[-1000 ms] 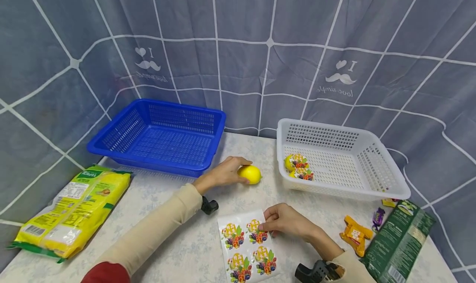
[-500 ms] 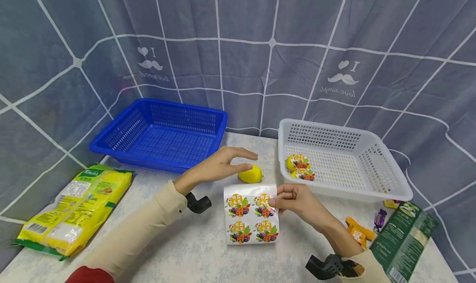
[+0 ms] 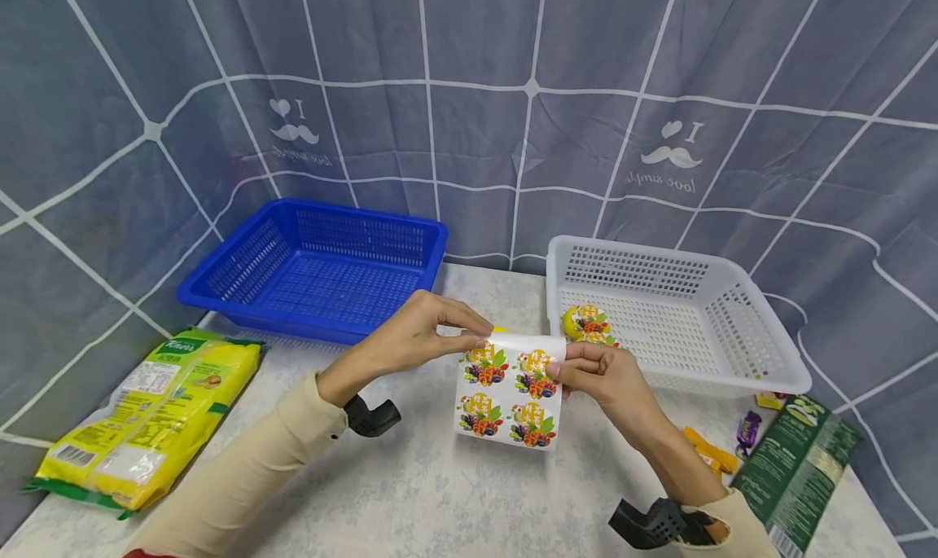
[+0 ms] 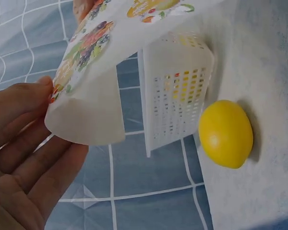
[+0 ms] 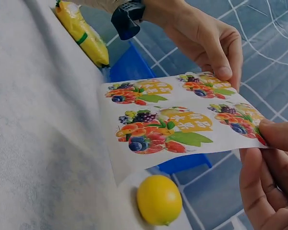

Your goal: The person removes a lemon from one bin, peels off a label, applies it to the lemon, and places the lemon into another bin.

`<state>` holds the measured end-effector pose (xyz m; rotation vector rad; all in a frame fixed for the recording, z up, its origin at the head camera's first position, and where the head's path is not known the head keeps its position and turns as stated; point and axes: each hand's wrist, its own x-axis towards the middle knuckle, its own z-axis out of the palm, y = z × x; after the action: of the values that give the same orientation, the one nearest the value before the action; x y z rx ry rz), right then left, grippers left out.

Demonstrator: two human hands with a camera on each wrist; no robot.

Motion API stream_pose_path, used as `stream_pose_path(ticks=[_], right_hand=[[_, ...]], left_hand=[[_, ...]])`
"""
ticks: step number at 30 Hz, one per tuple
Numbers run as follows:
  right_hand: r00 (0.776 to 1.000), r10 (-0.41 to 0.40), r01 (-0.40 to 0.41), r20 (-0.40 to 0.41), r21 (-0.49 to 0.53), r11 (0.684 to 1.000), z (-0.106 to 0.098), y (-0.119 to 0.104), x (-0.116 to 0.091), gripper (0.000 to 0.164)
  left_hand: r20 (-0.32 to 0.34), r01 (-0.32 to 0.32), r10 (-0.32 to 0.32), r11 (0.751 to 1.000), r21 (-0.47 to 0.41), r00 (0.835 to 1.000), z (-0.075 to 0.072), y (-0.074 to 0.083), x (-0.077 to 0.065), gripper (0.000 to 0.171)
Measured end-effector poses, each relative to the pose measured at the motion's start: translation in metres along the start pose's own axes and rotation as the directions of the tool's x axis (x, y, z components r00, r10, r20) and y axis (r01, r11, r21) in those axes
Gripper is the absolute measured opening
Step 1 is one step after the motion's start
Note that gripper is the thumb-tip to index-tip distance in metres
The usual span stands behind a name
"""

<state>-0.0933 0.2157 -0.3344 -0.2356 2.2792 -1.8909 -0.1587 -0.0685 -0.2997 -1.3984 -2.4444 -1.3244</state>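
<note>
A white sheet of fruit stickers (image 3: 509,393) is held up above the table between both hands. At its upper left corner my left hand (image 3: 410,336) pinches it between thumb and fingers. My right hand (image 3: 614,387) grips the upper right edge, thumb on the printed side. In the left wrist view the sheet's far edge bends back and down. A lemon (image 4: 226,134) lies on the table beneath and behind the sheet, touched by neither hand; the head view shows only a sliver of it. The right wrist view shows the lemon (image 5: 159,200) below the sheet.
A blue basket (image 3: 308,322) stands at the back left. The white basket (image 3: 681,379) at the right holds stickered lemons (image 3: 586,322). A yellow Knorr bag (image 3: 146,419) lies left; a green packet (image 3: 799,468), purple candy (image 3: 748,432) and orange wrapper (image 3: 711,448) lie right.
My left hand has let go of the lemon and now pinches the sticker sheet. My right hand has lifted the sheet off the table, up and forward, over the lemon.
</note>
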Motion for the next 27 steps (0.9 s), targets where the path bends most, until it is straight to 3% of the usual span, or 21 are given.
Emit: stream_pose_path(ticks=[7, 16, 22, 27], right_hand=[[0.999, 0.032, -0.031, -0.026, 0.030, 0.999, 0.002, -0.001, 0.002, 0.032], [0.995, 0.098, -0.097, -0.018, 0.057, 0.994, 0.004, 0.001, 0.001, 0.037], [0.983, 0.141, -0.157, 0.115, 0.145, 0.977, 0.009, 0.012, -0.001, 0.031], [0.950, 0.165, -0.219, 0.266, 0.189, 0.957, 0.023, 0.030, -0.002, 0.019]], left_hand=[[-0.033, -0.045, 0.046, 0.999, 0.025, 0.998, 0.001, -0.001, 0.000, 0.011], [-0.028, -0.028, 0.029, 0.999, 0.028, 0.999, 0.003, -0.002, -0.001, 0.005], [-0.001, 0.000, 0.000, 1.000, -0.009, 1.000, -0.001, 0.002, -0.001, 0.008], [0.024, 0.008, -0.007, 0.999, -0.042, 1.000, -0.004, 0.004, 0.000, 0.009]])
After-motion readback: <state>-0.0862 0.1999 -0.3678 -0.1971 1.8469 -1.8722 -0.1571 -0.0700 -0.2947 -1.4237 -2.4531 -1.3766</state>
